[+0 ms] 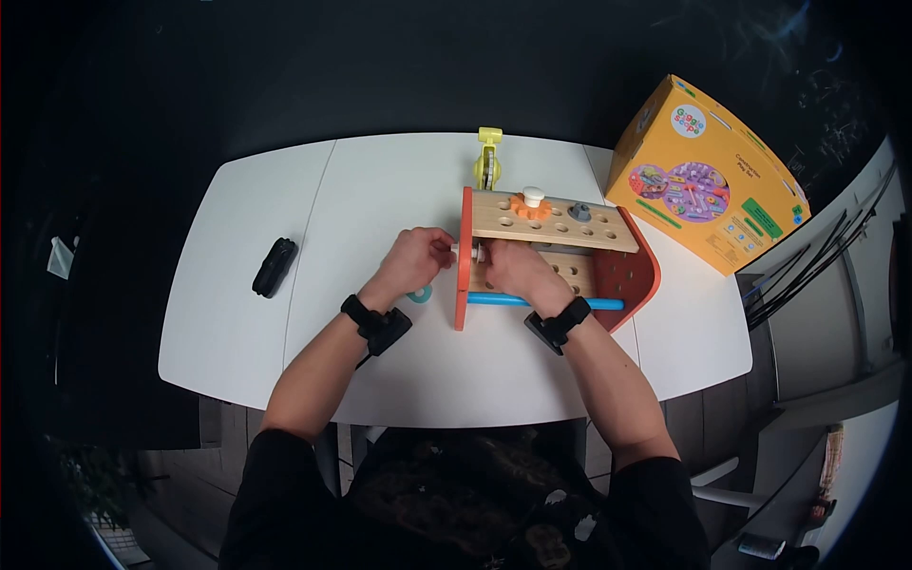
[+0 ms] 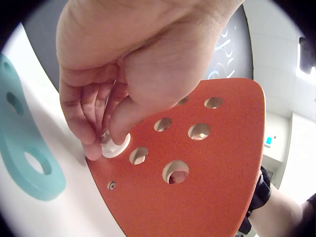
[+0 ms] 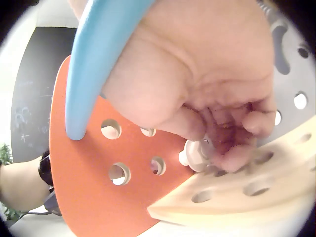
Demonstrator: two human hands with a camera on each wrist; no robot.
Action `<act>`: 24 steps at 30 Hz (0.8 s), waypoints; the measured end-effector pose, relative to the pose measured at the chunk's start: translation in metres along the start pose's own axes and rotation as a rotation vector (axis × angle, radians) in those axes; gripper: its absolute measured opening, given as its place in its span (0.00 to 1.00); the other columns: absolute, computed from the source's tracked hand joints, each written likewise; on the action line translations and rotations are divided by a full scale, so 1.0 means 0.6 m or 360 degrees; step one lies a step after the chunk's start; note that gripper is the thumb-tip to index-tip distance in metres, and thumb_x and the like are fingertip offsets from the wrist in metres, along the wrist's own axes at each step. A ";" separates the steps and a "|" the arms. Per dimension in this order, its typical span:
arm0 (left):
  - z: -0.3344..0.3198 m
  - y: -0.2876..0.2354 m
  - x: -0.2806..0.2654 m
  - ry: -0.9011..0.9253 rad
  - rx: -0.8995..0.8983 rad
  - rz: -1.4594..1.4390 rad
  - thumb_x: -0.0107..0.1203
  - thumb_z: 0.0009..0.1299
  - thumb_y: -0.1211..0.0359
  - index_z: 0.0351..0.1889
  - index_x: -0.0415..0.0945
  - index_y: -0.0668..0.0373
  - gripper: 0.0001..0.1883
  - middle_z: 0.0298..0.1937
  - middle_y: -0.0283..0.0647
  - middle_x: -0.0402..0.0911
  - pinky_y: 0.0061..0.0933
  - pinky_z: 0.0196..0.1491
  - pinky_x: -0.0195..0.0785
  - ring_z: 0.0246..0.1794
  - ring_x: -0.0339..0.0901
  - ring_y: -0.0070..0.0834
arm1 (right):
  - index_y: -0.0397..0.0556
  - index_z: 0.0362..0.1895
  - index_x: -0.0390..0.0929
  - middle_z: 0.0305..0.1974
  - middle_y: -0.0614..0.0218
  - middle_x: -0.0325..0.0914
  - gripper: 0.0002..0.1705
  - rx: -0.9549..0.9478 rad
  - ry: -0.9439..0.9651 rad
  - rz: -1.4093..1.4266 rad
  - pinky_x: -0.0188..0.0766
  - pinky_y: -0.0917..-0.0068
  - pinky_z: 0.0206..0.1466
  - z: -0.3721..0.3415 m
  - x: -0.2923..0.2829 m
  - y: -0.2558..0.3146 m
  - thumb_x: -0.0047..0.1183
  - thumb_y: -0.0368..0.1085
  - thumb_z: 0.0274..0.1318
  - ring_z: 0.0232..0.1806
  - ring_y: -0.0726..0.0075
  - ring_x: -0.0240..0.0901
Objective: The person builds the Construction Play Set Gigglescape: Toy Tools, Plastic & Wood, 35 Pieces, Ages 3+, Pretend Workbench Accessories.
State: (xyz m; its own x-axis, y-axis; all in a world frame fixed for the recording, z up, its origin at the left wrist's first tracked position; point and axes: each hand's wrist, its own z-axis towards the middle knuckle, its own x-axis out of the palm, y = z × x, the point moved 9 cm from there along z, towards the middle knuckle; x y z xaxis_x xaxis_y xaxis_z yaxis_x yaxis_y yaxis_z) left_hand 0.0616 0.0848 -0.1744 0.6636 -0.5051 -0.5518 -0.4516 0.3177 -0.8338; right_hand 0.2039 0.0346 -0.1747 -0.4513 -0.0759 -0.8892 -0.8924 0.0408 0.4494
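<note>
An orange side panel (image 2: 217, 163) with round holes belongs to a toy workbench with wooden shelves (image 1: 551, 226). Outside this panel, the left hand (image 1: 414, 261) pinches a white round piece (image 2: 116, 145) against its face. On the inner side, the right hand (image 1: 521, 270) holds a white nut-like piece (image 3: 198, 155) between thumb and fingers, beside the same panel. A blue rod (image 3: 94, 64) crosses the bench's front, below the right hand in the head view. An orange gear (image 1: 530, 209) with a white knob (image 1: 533, 196) and a grey piece (image 1: 579, 212) sit on the top shelf.
A teal strip with holes (image 2: 34, 160) lies on the white table (image 1: 380, 180) by the left hand. Behind the bench stands a yellow-green toy (image 1: 488, 161). A yellow box (image 1: 708, 176) is at the right back, a black case (image 1: 275, 267) at the left.
</note>
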 end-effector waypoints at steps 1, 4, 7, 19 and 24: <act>0.000 0.002 0.000 -0.0002 0.0000 0.0001 0.58 0.67 0.78 0.49 0.82 0.69 0.12 0.36 0.45 0.89 0.28 0.42 0.78 0.36 0.87 0.29 | 0.37 0.46 0.77 0.41 0.42 0.83 0.17 -0.0002 -0.0001 0.0000 0.76 0.51 0.50 -0.004 -0.010 0.009 0.56 0.29 0.50 0.47 0.36 0.79; 0.003 0.006 0.002 -0.0019 0.0025 -0.0021 0.58 0.67 0.78 0.49 0.82 0.69 0.12 0.36 0.45 0.89 0.28 0.42 0.78 0.37 0.87 0.29 | 0.35 0.49 0.79 0.48 0.37 0.81 0.19 0.0126 0.0153 -0.0012 0.76 0.50 0.57 -0.019 -0.020 0.019 0.52 0.30 0.53 0.52 0.37 0.79; 0.004 0.011 0.002 0.0002 -0.0011 -0.0021 0.58 0.67 0.77 0.49 0.82 0.69 0.12 0.37 0.45 0.89 0.28 0.43 0.78 0.37 0.87 0.30 | 0.35 0.50 0.78 0.47 0.37 0.82 0.19 0.0006 -0.0017 0.0003 0.77 0.50 0.55 -0.016 -0.019 0.018 0.52 0.29 0.53 0.50 0.36 0.79; 0.004 0.011 0.005 0.0009 0.0007 -0.0065 0.58 0.67 0.77 0.49 0.82 0.68 0.12 0.36 0.44 0.89 0.29 0.42 0.78 0.36 0.87 0.29 | 0.37 0.44 0.78 0.39 0.41 0.82 0.14 -0.0148 -0.0099 -0.0030 0.76 0.49 0.48 -0.002 -0.007 0.008 0.54 0.30 0.55 0.43 0.35 0.79; 0.005 0.016 0.006 0.0002 -0.0018 -0.0062 0.59 0.67 0.77 0.50 0.82 0.68 0.13 0.36 0.45 0.89 0.29 0.42 0.78 0.36 0.86 0.29 | 0.36 0.51 0.78 0.47 0.39 0.82 0.19 -0.0030 -0.0112 -0.0091 0.78 0.50 0.54 -0.018 -0.028 0.023 0.51 0.32 0.56 0.50 0.38 0.80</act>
State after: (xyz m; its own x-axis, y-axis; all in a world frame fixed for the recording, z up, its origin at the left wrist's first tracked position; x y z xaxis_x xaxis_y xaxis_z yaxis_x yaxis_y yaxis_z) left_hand 0.0616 0.0884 -0.1846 0.6803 -0.5177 -0.5189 -0.4321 0.2886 -0.8544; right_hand 0.1992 0.0257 -0.1528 -0.3990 -0.0072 -0.9169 -0.9168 0.0197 0.3988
